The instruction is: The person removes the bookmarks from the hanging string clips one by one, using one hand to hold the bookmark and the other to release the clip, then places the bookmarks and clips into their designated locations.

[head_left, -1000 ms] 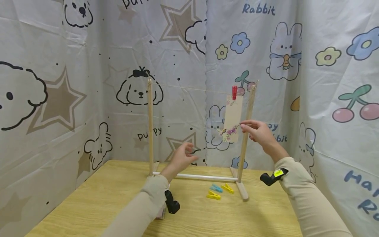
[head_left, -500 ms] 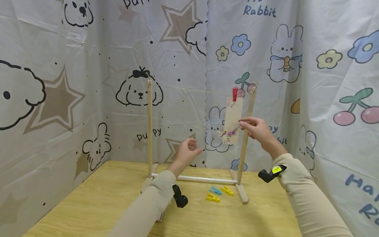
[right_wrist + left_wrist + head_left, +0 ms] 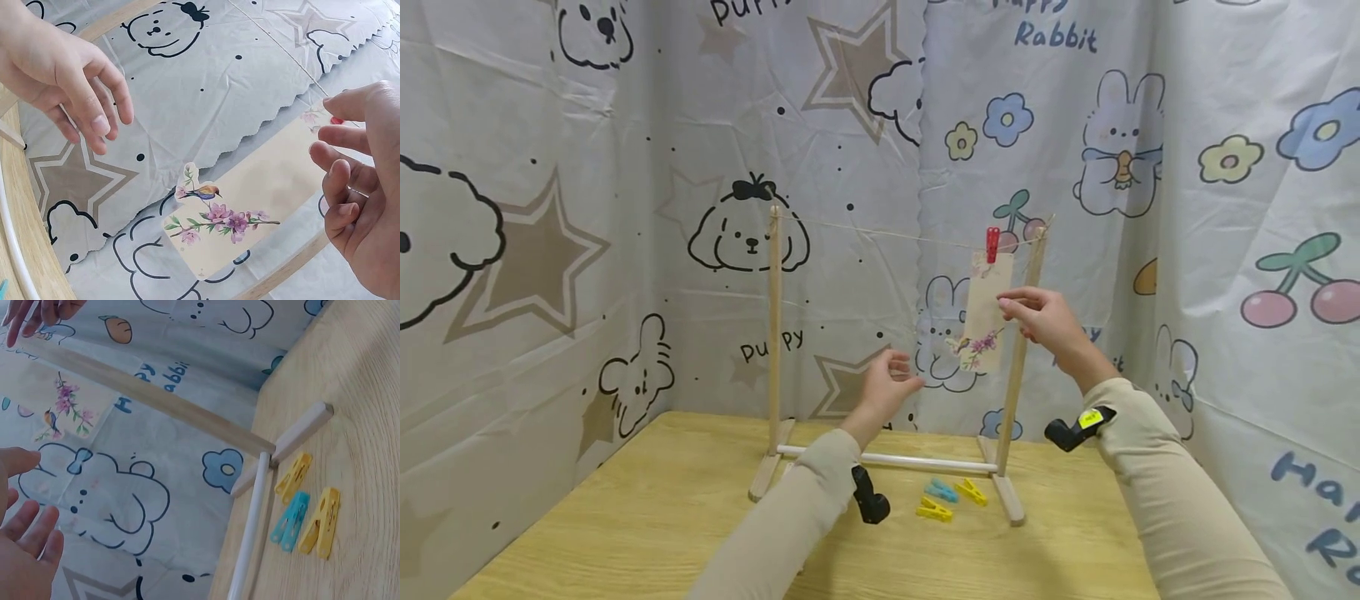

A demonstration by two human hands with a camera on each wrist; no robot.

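A cream bookmark-shaped card (image 3: 988, 292) with a printed bird and pink blossoms hangs upright from a string (image 3: 865, 232), clipped by a red clothespin (image 3: 992, 245). My right hand (image 3: 1048, 321) hovers at the card's right edge, fingers loosely bent. In the right wrist view those fingers (image 3: 340, 215) overlap the card's upper part and appear to hold nothing; contact cannot be told. To the lower left of the card, my left hand (image 3: 883, 387) is raised in the air with relaxed, parted fingers. It is apart from the card and nothing lies in it.
The string spans two wooden posts (image 3: 775, 333) joined low down by a white rod (image 3: 925, 462). Two yellow clothespins (image 3: 934, 509) and a blue clothespin (image 3: 943, 490) lie on the wooden table (image 3: 625, 500) before the rod. Printed curtains (image 3: 850, 167) enclose the back and sides.
My left hand has drifted right, toward the card. My right hand has shifted slightly up and left along the card's edge. The card still hangs from the red clothespin.
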